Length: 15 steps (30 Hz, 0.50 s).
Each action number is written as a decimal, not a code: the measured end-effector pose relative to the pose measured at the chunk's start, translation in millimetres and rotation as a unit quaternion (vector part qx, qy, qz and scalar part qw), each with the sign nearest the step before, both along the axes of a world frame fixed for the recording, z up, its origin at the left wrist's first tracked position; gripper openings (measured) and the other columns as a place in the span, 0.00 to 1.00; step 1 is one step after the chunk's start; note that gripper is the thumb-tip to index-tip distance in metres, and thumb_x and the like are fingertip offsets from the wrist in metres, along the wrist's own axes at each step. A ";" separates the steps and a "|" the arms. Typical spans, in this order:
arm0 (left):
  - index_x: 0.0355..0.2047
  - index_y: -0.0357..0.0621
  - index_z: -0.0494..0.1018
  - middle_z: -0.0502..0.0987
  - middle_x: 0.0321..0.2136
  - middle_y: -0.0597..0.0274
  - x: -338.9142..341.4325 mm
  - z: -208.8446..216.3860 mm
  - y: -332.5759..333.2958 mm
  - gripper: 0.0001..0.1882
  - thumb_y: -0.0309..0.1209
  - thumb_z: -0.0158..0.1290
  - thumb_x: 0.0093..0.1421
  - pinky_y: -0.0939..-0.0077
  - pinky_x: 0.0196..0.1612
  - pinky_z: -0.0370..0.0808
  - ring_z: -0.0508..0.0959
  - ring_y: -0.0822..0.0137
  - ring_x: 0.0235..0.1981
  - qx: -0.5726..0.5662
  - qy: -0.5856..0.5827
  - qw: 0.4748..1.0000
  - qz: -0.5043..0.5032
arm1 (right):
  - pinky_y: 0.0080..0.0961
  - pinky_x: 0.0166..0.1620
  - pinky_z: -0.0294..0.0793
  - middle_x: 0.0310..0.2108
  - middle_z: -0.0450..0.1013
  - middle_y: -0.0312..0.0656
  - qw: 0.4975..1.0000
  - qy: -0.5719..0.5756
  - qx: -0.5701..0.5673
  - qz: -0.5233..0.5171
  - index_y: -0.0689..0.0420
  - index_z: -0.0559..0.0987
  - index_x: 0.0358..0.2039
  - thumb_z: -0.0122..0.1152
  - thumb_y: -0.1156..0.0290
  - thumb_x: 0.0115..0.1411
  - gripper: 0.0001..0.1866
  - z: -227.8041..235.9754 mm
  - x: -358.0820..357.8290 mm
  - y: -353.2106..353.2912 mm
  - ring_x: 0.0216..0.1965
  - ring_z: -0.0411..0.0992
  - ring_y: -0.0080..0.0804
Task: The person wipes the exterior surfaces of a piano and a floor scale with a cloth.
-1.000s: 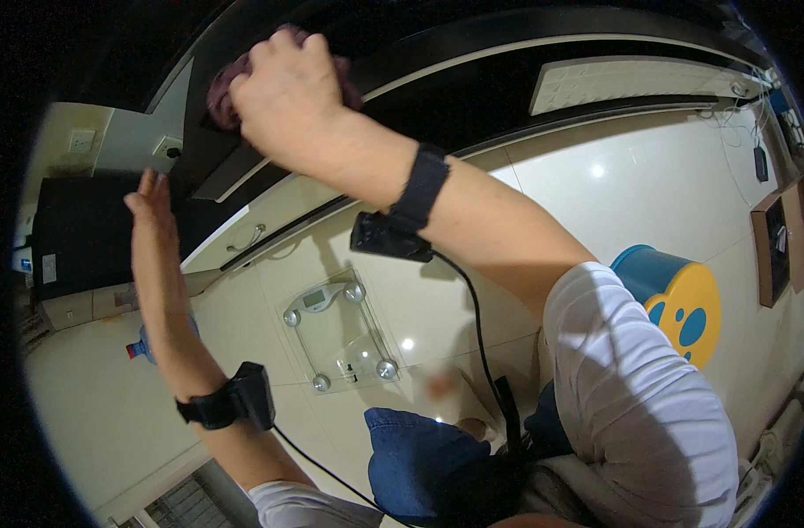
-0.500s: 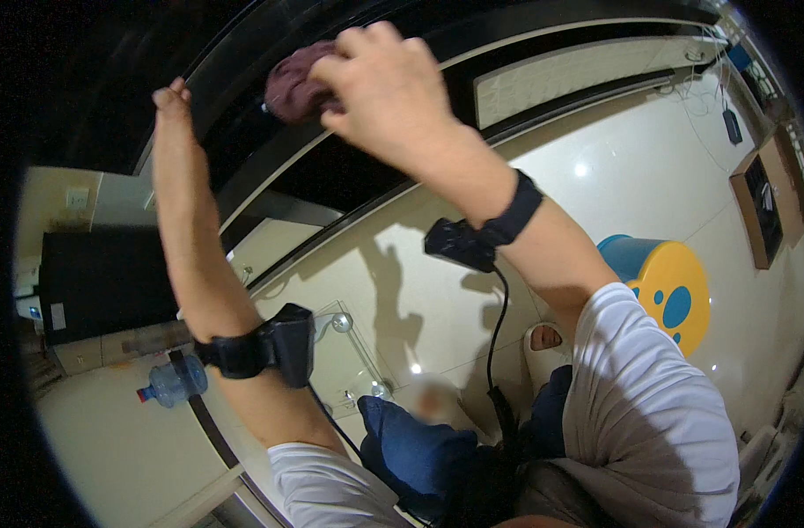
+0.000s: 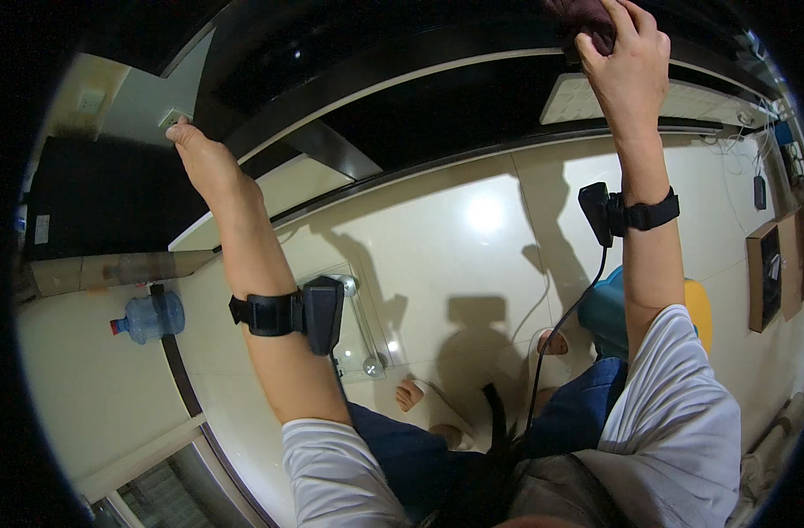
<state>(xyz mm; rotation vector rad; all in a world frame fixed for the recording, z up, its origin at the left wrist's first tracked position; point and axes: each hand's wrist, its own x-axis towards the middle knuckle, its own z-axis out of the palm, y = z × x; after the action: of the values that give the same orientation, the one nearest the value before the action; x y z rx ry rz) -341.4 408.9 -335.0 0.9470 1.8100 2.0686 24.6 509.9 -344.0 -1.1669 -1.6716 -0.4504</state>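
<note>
You are in a home: you stand in open-toed slippers [image 3: 439, 407] on a glossy tiled floor [image 3: 428, 220], a glass bathroom scale [image 3: 361, 324] near to your left, a blue water-cooler bottle [image 3: 154, 318] farther left, a teal-and-yellow stool [image 3: 602, 310] to your right, and a long black cabinet [image 3: 437, 104] across the far side.

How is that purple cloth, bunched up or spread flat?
Bunched up, as far as shows: the purple cloth makes a thick, rumpled wad in the right hand. The picture's upper edge cuts off part of it.

Blue water jug [image 3: 155, 317], glass scale [image 3: 363, 331], brown box [image 3: 756, 280].
</note>
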 end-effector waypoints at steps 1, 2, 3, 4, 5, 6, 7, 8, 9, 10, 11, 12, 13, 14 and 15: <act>0.64 0.38 0.53 0.54 0.65 0.48 5.1 1.5 3.8 0.34 0.53 0.27 0.70 0.63 0.66 0.50 0.55 0.55 0.65 -0.001 0.001 1.000 -0.003 | 0.36 0.50 0.68 0.44 0.68 0.46 1.000 -0.009 -0.016 -0.004 0.56 0.75 0.46 0.64 0.76 0.39 0.28 0.9 -0.3 -2.0 0.44 0.65 0.48; 0.65 0.39 0.52 0.53 0.65 0.48 11.3 3.3 7.9 0.34 0.53 0.26 0.69 0.63 0.66 0.50 0.54 0.54 0.66 -0.005 -0.007 1.000 0.023 | 0.36 0.50 0.68 0.45 0.68 0.46 0.999 -0.017 -0.033 -0.008 0.56 0.75 0.47 0.64 0.76 0.39 0.28 1.5 -1.3 -3.6 0.45 0.65 0.48; 0.65 0.39 0.52 0.53 0.65 0.48 15.1 5.2 11.1 0.34 0.53 0.25 0.69 0.62 0.66 0.49 0.53 0.54 0.66 -0.009 -0.014 0.999 0.049 | 0.36 0.50 0.68 0.45 0.68 0.46 0.999 -0.016 -0.034 -0.012 0.56 0.75 0.47 0.64 0.76 0.39 0.28 0.2 -3.6 -4.6 0.45 0.65 0.48; 0.65 0.41 0.52 0.51 0.65 0.48 16.6 3.2 14.1 0.34 0.53 0.23 0.69 0.61 0.67 0.49 0.52 0.53 0.66 0.016 -0.016 0.999 0.035 | 0.36 0.50 0.68 0.45 0.68 0.46 0.999 -0.012 -0.031 -0.012 0.56 0.75 0.47 0.64 0.76 0.39 0.28 -2.3 -6.4 -5.4 0.45 0.65 0.47; 0.65 0.41 0.52 0.51 0.65 0.48 17.7 0.8 15.2 0.34 0.53 0.23 0.69 0.61 0.67 0.49 0.52 0.53 0.66 0.016 -0.016 0.999 0.031 | 0.36 0.50 0.68 0.45 0.68 0.46 0.999 -0.009 -0.028 -0.012 0.56 0.74 0.47 0.64 0.76 0.39 0.29 -3.6 -11.1 -7.2 0.45 0.65 0.47; 0.65 0.41 0.53 0.52 0.65 0.47 19.2 -3.0 14.1 0.34 0.53 0.23 0.69 0.61 0.67 0.49 0.52 0.53 0.66 0.035 -0.009 0.999 0.038 | 0.36 0.50 0.68 0.46 0.67 0.46 0.999 0.003 -0.031 -0.009 0.56 0.74 0.48 0.64 0.77 0.39 0.29 -4.3 -17.9 -11.5 0.45 0.65 0.47; 0.65 0.41 0.53 0.52 0.65 0.47 24.1 -6.9 11.8 0.34 0.53 0.22 0.69 0.60 0.67 0.49 0.52 0.53 0.66 0.055 -0.006 0.997 0.044 | 0.37 0.50 0.68 0.47 0.66 0.47 1.000 0.003 -0.022 -0.005 0.56 0.73 0.49 0.64 0.78 0.39 0.30 -6.2 -23.8 -13.7 0.46 0.64 0.48; 0.64 0.42 0.55 0.53 0.65 0.47 27.8 -8.4 9.2 0.35 0.55 0.23 0.69 0.60 0.67 0.49 0.52 0.53 0.66 0.048 0.009 0.997 0.052 | 0.37 0.50 0.68 0.47 0.66 0.47 1.000 0.004 -0.018 0.006 0.56 0.73 0.49 0.65 0.78 0.39 0.31 -9.3 -31.7 -16.8 0.46 0.64 0.49; 0.64 0.42 0.55 0.53 0.65 0.47 27.3 -9.9 5.2 0.35 0.55 0.23 0.69 0.60 0.67 0.49 0.52 0.53 0.66 0.048 0.004 0.998 0.050 | 0.38 0.50 0.68 0.48 0.65 0.48 1.000 0.005 -0.015 0.018 0.56 0.72 0.50 0.65 0.78 0.39 0.32 -11.9 -40.9 -20.9 0.46 0.64 0.50; 0.64 0.42 0.55 0.53 0.65 0.47 23.6 -13.0 -1.5 0.36 0.56 0.23 0.68 0.60 0.67 0.49 0.52 0.52 0.66 0.059 0.024 0.997 0.033 | 0.39 0.49 0.67 0.48 0.64 0.49 0.999 0.000 -0.015 0.039 0.56 0.72 0.50 0.66 0.78 0.38 0.33 -12.1 -54.2 -28.3 0.46 0.63 0.51; 0.64 0.42 0.55 0.54 0.64 0.47 23.8 -13.1 -6.9 0.36 0.57 0.23 0.68 0.60 0.67 0.49 0.53 0.52 0.66 0.071 0.043 0.996 0.015 | 0.40 0.48 0.68 0.48 0.64 0.49 0.998 -0.013 -0.009 0.055 0.55 0.72 0.51 0.66 0.77 0.37 0.34 -11.9 -64.5 -33.4 0.45 0.64 0.51; 0.63 0.40 0.56 0.59 0.61 0.43 25.6 -14.8 -10.2 0.32 0.49 0.21 0.70 0.61 0.65 0.59 0.62 0.52 0.61 0.054 0.098 0.993 0.039 | 0.40 0.47 0.68 0.48 0.64 0.49 0.997 -0.026 -0.014 0.069 0.55 0.72 0.51 0.66 0.77 0.37 0.34 -11.8 -75.8 -39.0 0.44 0.64 0.51; 0.63 0.40 0.56 0.59 0.61 0.43 29.2 -14.3 -14.4 0.32 0.49 0.21 0.70 0.61 0.65 0.59 0.62 0.52 0.61 0.058 0.089 0.994 0.041 | 0.41 0.47 0.69 0.48 0.64 0.49 0.996 -0.040 -0.020 0.082 0.55 0.72 0.51 0.66 0.77 0.37 0.34 -12.3 -88.6 -44.5 0.43 0.64 0.51; 0.63 0.41 0.56 0.58 0.61 0.43 30.9 -8.7 -21.1 0.32 0.50 0.22 0.70 0.62 0.65 0.56 0.60 0.52 0.62 0.035 0.116 0.991 0.064 | 0.41 0.46 0.69 0.48 0.64 0.49 0.994 -0.048 -0.016 0.099 0.55 0.72 0.51 0.66 0.76 0.37 0.34 -10.6 -103.7 -50.3 0.43 0.64 0.50; 0.63 0.42 0.57 0.57 0.62 0.43 28.7 -6.1 -26.8 0.32 0.51 0.23 0.70 0.62 0.66 0.53 0.58 0.53 0.64 0.012 0.142 0.986 0.086 | 0.41 0.45 0.69 0.48 0.64 0.49 0.992 -0.055 -0.013 0.115 0.54 0.72 0.51 0.66 0.76 0.37 0.34 -9.6 -119.1 -55.8 0.42 0.64 0.50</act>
<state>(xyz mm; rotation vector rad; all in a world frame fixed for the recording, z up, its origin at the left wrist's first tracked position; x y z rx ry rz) -312.8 382.1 -341.2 1.1838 2.0780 2.1512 -94.5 454.1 -353.6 -0.9666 -1.8880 -0.3535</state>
